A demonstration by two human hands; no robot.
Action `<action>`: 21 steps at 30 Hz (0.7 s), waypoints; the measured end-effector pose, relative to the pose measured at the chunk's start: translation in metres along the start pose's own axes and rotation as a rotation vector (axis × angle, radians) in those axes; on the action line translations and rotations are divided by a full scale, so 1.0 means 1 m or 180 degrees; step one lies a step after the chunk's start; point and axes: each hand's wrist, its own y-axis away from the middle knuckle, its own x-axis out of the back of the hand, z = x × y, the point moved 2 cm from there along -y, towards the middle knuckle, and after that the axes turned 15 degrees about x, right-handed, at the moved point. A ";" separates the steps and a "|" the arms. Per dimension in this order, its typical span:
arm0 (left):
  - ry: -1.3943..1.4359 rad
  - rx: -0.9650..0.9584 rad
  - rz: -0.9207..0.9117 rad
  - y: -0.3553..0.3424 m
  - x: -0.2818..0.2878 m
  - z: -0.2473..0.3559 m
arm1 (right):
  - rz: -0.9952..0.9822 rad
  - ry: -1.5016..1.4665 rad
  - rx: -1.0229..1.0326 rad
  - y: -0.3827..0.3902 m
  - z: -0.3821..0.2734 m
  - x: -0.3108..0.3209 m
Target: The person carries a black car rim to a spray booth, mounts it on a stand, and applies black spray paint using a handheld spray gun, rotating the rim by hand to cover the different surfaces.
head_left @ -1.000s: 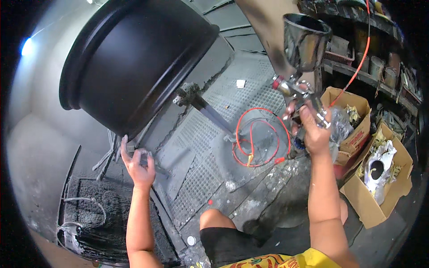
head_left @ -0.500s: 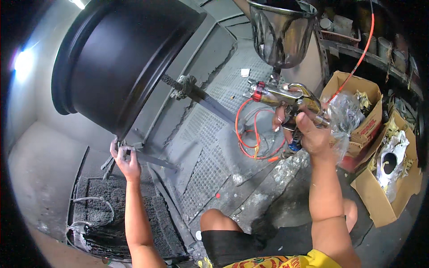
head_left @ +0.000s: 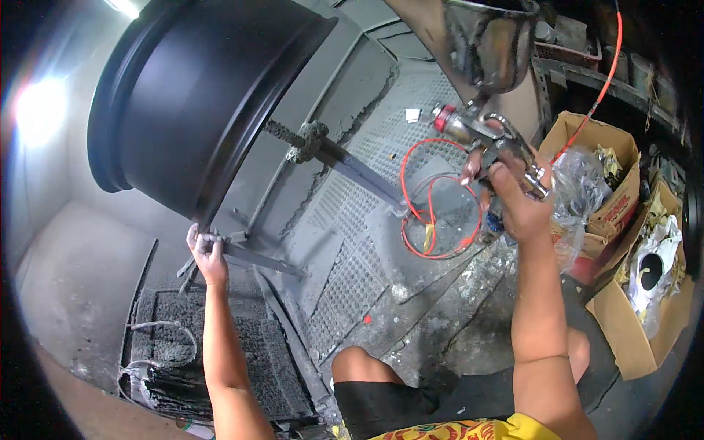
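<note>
A large black wheel rim (head_left: 198, 103) fills the upper left, mounted on a paint-crusted stand arm (head_left: 312, 141). At its lower edge is my left hand (head_left: 210, 257), fingers curled and touching the lip; their exact grip is partly hidden. My right hand (head_left: 522, 209) is wrapped round the handle of a metal spray gun (head_left: 495, 139). The gun has a red ring near its nozzle, which points left toward the rim. On top sits a shiny metal paint cup (head_left: 491, 48), slightly blurred.
An orange air hose (head_left: 405, 180) loops below the gun; another orange length (head_left: 598, 103) rises at right. Cardboard boxes (head_left: 623, 323) with crumpled masking waste and clear plastic (head_left: 579, 183) stand at right, beneath a cluttered shelf (head_left: 579, 77). A grey-coated textured panel (head_left: 220, 345) lies lower left.
The spray gun, its cup and my right hand have shifted right and slightly up. My left hand's fingers have drawn closer together at the rim's lower edge. The whole view has shifted slightly.
</note>
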 end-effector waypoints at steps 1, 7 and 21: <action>-0.0009 -0.0010 0.0009 -0.005 0.006 -0.008 | -0.0256 -0.0376 -0.0200 0.001 0.000 -0.001; -0.0425 0.0136 -0.0224 -0.026 0.031 -0.041 | -0.0780 -0.1090 -0.0523 0.011 0.000 -0.015; -0.0936 -0.1392 0.0578 0.018 0.016 0.156 | 0.0240 0.0156 0.0282 0.000 0.013 -0.011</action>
